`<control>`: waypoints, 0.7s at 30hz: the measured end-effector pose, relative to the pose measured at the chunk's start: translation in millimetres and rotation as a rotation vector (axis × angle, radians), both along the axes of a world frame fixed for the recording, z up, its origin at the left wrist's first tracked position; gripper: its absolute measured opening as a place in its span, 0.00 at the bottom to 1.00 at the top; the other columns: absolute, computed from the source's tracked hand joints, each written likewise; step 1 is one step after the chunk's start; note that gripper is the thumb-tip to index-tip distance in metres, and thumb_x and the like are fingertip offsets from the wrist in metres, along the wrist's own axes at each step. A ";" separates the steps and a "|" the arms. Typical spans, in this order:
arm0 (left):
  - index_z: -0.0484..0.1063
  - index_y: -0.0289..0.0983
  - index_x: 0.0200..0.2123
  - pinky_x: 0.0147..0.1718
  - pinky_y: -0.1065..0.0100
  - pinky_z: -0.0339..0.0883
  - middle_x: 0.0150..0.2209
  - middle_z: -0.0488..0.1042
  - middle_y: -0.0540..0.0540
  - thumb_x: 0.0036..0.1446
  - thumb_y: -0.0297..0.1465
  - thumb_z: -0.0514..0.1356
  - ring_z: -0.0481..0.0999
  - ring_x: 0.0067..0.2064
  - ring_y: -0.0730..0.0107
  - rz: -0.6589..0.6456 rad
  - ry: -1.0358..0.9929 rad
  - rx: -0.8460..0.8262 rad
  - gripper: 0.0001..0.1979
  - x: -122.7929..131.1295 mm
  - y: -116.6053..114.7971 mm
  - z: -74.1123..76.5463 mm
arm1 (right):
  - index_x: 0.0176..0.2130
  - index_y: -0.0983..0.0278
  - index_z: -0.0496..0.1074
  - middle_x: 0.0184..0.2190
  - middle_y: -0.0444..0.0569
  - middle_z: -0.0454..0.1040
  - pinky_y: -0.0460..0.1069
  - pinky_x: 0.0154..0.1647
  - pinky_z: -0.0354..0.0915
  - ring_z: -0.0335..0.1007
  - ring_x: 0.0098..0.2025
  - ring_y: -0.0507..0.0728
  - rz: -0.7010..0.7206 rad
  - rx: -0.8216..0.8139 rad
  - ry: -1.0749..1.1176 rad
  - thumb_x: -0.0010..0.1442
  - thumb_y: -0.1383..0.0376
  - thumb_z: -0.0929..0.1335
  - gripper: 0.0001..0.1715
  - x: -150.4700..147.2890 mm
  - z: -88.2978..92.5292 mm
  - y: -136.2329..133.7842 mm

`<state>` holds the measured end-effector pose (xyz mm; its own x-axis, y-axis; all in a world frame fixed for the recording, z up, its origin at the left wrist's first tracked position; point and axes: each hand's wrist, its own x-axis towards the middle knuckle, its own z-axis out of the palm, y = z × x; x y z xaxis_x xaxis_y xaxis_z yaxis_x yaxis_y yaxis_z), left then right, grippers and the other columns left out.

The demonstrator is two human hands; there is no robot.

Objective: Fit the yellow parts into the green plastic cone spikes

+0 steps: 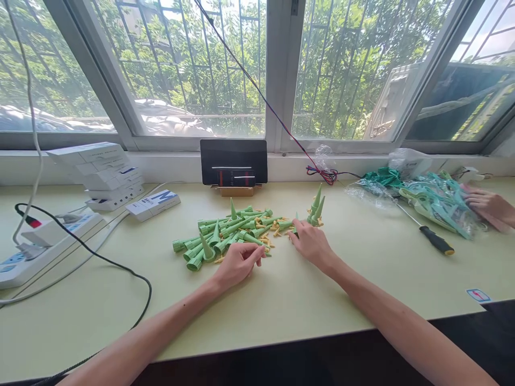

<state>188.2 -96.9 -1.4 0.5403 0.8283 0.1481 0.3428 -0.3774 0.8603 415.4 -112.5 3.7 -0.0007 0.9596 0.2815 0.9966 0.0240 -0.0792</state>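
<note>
A heap of green cone-shaped pieces (pixel 225 230) lies on the pale table, with small yellow pieces (pixel 277 228) along its right side. My left hand (pixel 239 262) is at the heap's front right edge, fingers curled and pinched together; whatever they hold is too small to name. My right hand (pixel 311 241) is right of the heap, its fingers closed round a green cone whose tip shows above them. Just behind that hand, several green cones (pixel 316 209) stand upright with yellow pieces at their sides.
White boxes (pixel 108 174), a power strip (pixel 52 241) and cables are at left. A tablet (pixel 233 155) stands at the back. At right lie a screwdriver (pixel 436 239), bagged green items (pixel 438 198) and another person's hand (pixel 488 206).
</note>
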 end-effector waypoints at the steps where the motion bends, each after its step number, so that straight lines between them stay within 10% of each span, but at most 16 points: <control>1: 0.74 0.34 0.27 0.17 0.72 0.57 0.20 0.69 0.49 0.63 0.45 0.54 0.62 0.16 0.77 -0.001 -0.002 -0.005 0.23 0.0 -0.2 -0.1 | 0.41 0.63 0.65 0.32 0.48 0.73 0.47 0.23 0.49 0.72 0.29 0.56 -0.010 -0.009 -0.006 0.68 0.60 0.63 0.09 -0.3 0.0 0.1; 21: 0.74 0.35 0.27 0.17 0.72 0.56 0.21 0.70 0.49 0.63 0.45 0.54 0.63 0.16 0.77 -0.010 0.008 -0.013 0.22 -0.3 -0.1 0.5 | 0.46 0.65 0.59 0.28 0.49 0.76 0.47 0.23 0.49 0.76 0.31 0.60 -0.149 -0.099 -0.024 0.69 0.61 0.60 0.10 -3.5 -4.3 4.5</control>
